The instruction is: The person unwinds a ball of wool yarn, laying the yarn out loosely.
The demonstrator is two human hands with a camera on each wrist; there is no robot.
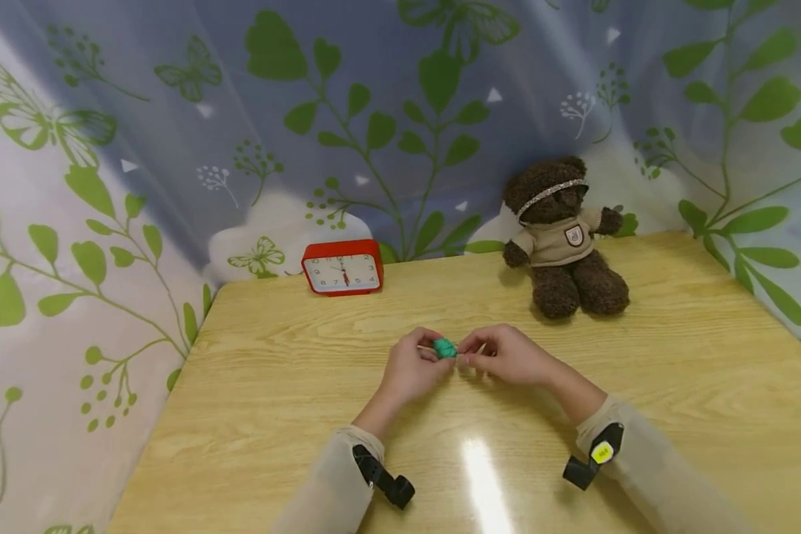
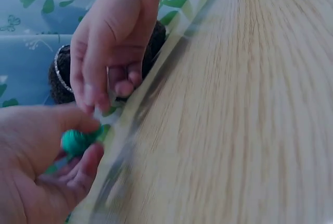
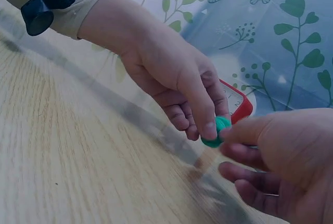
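A small green bundle of what looks like wound thread (image 1: 444, 348) is held just above the table, between the two hands. My left hand (image 1: 415, 365) pinches it between thumb and fingers, and in the right wrist view the left thumb presses on its side. My right hand (image 1: 507, 356) has thumb and forefinger pinched together at the bundle's right end (image 3: 223, 124), apparently on the thread itself, too fine to make out clearly. Its other fingers are loosely bent. In the left wrist view the bundle (image 2: 77, 141) is partly covered by the left fingers.
A red alarm clock (image 1: 343, 268) stands at the back left of the wooden table (image 1: 274, 415). A brown teddy bear (image 1: 564, 237) in a beige top sits at the back right. Patterned curtains (image 1: 193, 148) hang behind the table and along its left side.
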